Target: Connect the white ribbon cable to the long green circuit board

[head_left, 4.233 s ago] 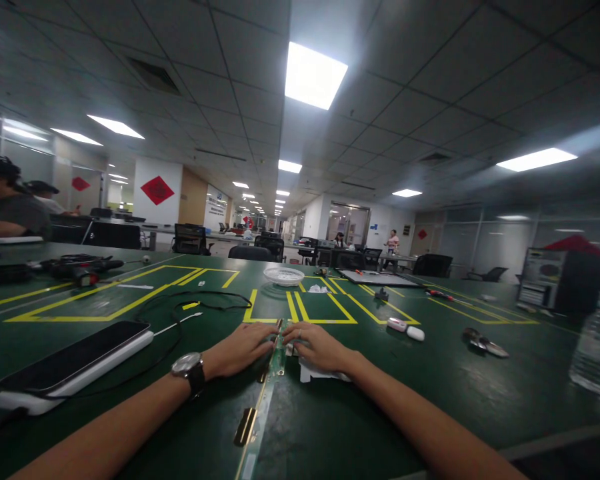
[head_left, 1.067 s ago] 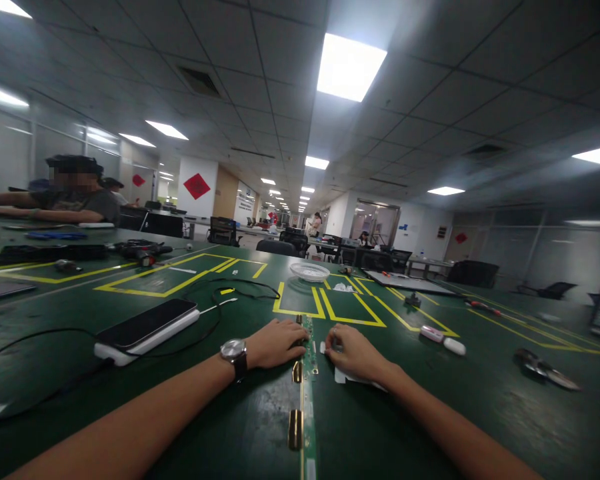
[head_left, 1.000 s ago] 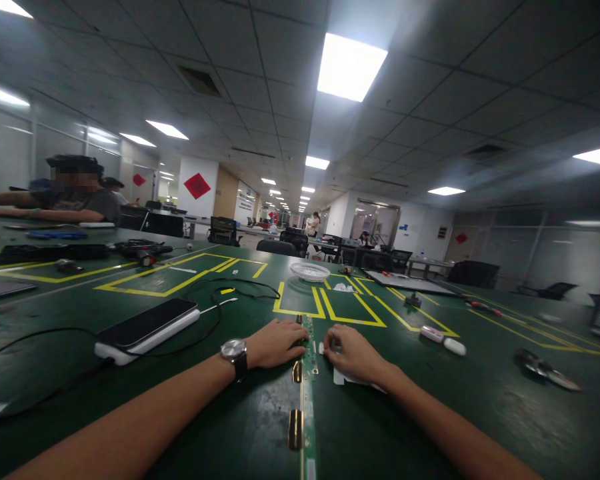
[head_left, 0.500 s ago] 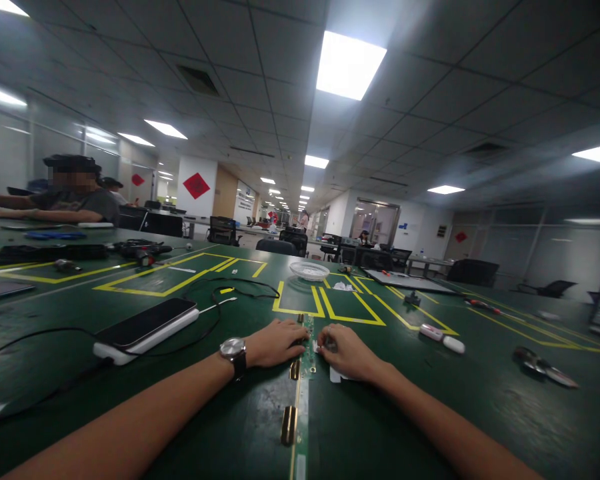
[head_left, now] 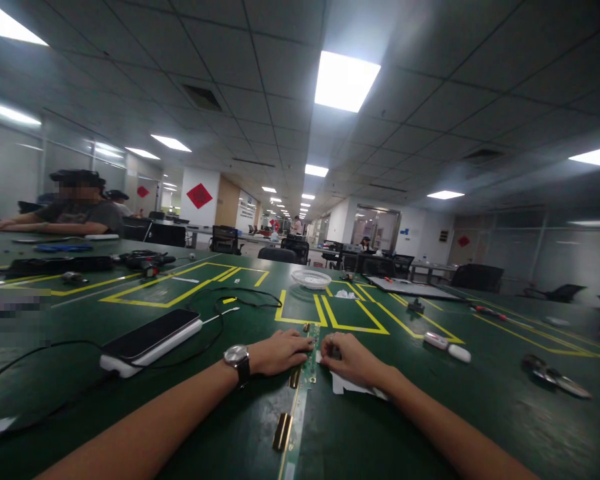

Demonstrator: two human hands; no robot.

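Note:
A long, narrow green circuit strip [head_left: 300, 400] with gold-coloured pieces along its left edge lies on the green table. My left hand [head_left: 281, 352], with a watch on the wrist, rests palm down at the strip's left side, fingertips on it and fingers somewhat spread. On the right side, my right hand [head_left: 349, 359] has its thumb and fingers pinched together beside the strip. A small white bit shows at those fingertips, too small to identify. White paper [head_left: 353, 387] lies partly under my right hand and wrist.
A phone [head_left: 153, 333] rests on a white block at the left, with black cables around it. A white basket [head_left: 311, 279] stands ahead. Right of my hands lie a small white case [head_left: 459, 353] and a metal tool [head_left: 555, 377]. Someone [head_left: 80, 213] sits at the far left.
The view has tilted up slightly, so the table sits lower. The strip's near end has swung a little left. More of the white paper shows under my right hand.

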